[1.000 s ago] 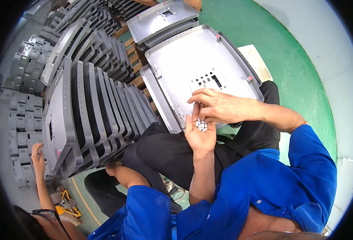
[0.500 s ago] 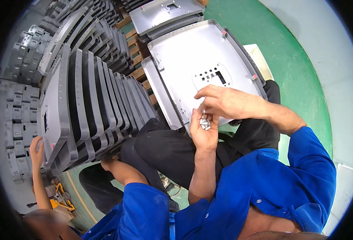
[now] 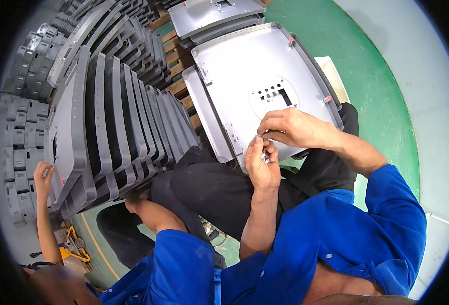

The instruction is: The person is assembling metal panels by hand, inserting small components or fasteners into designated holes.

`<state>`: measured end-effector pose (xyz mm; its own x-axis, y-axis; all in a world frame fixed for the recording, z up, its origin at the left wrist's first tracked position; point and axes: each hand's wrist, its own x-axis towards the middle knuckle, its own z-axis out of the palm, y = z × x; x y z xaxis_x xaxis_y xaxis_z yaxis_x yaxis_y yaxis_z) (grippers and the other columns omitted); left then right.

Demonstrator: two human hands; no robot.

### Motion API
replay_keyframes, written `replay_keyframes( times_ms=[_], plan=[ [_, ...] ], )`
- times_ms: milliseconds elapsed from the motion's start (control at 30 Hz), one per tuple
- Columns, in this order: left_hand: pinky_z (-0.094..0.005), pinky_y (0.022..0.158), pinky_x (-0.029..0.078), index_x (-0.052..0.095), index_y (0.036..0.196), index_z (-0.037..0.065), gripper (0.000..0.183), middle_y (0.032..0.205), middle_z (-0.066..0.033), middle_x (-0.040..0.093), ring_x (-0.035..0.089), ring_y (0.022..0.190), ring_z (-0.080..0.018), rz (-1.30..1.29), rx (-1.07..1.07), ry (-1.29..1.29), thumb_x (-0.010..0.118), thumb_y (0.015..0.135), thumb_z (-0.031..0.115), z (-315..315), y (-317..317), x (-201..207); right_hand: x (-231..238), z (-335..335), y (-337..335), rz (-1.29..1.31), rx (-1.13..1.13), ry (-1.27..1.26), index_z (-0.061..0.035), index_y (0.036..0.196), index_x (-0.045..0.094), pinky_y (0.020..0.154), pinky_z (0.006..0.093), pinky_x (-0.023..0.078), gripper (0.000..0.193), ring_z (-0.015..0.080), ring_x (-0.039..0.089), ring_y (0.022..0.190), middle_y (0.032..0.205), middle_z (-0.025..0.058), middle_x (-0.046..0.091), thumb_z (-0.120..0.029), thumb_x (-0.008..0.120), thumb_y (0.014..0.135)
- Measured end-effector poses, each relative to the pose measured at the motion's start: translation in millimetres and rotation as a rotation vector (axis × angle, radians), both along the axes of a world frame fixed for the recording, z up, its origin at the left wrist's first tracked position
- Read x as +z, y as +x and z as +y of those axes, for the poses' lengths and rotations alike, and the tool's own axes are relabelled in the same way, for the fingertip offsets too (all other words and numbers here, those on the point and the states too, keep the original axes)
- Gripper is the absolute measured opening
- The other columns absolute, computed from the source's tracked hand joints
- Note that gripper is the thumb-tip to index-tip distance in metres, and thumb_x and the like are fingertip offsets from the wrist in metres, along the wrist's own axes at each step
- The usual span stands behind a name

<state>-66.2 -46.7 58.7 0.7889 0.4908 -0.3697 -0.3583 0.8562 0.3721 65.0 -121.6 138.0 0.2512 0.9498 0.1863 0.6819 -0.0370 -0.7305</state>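
My left hand [image 3: 263,168] is closed round several small silvery metal pieces [image 3: 265,157], partly showing between its curled fingers. Its thumb and fingertips point up. Right against them, the fingertips of my right hand [image 3: 296,128] are pinched together; whatever they hold is too small and covered to make out. Both hands are over the near edge of a large light-grey metal panel [image 3: 239,71] with a raised rim. That panel has a rectangular cut-out and a row of round holes near its middle, and red-tipped posts [image 3: 327,99] along its right side.
Rows of grey metal panels [image 3: 98,117] stand on edge at the left. More panels [image 3: 216,20] lie on wooden pallets [image 3: 176,56] at the back. A co-worker's hand [image 3: 43,175] is beside the left stack. A cream-coloured bin [image 3: 331,73] stands behind the panel's right side.
My left hand has curled its fingers over the metal pieces that lay in its cupped palm. My right fingers have drawn together against the left fingertips. The co-worker's hand has risen slightly.
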Motion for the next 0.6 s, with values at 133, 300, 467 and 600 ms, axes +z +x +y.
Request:
replay_keyframes(
  times_ms=[133,300,467,600],
  plan=[
    [-0.0232,0.05,0.037,0.058,0.091,0.003,0.022,0.078,-0.0035,0.054,0.049,0.068,-0.0132,0.038,0.025,-0.157,0.055,0.098,0.024,-1,-1,-6,-22,11,7,0.204,-0.086,-0.023,0.0018,0.094,0.066,0.068,0.035,0.054,0.013,0.0287,0.067,0.072,0.08,0.0144,0.067,-0.006,0.063,0.085],
    [-0.0219,0.04,0.027,0.054,0.076,0.008,0.038,0.066,-0.0012,0.047,0.041,0.054,-0.0097,0.061,-0.063,-0.122,0.046,0.102,0.035,-18,-8,-10,-57,44,11,0.303,-0.208,-0.119,0.0013,0.094,0.068,0.07,0.0339,0.054,0.017,0.0276,0.069,0.071,0.077,0.0164,0.069,-0.004,0.061,0.08],
    [-0.0212,0.04,0.026,0.051,0.074,0.008,0.038,0.065,-0.0009,0.046,0.041,0.053,-0.0087,-0.011,-0.12,-0.016,0.046,0.101,0.034,-19,-7,-5,-86,68,4,0.149,-0.113,-0.116,0.0005,0.092,0.07,0.072,0.0374,0.055,0.017,0.0309,0.069,0.074,0.081,0.0188,0.069,-0.004,0.061,0.077],
    [-0.0215,0.04,0.025,0.052,0.074,0.008,0.037,0.065,-0.0017,0.047,0.041,0.052,-0.0091,-0.025,-0.123,0.039,0.047,0.101,0.033,-19,-7,-6,-92,76,3,0.061,-0.083,-0.079,0.0003,0.088,0.07,0.067,0.0383,0.054,0.014,0.0332,0.068,0.071,0.077,0.0194,0.068,-0.002,0.062,0.077]
  ],
)
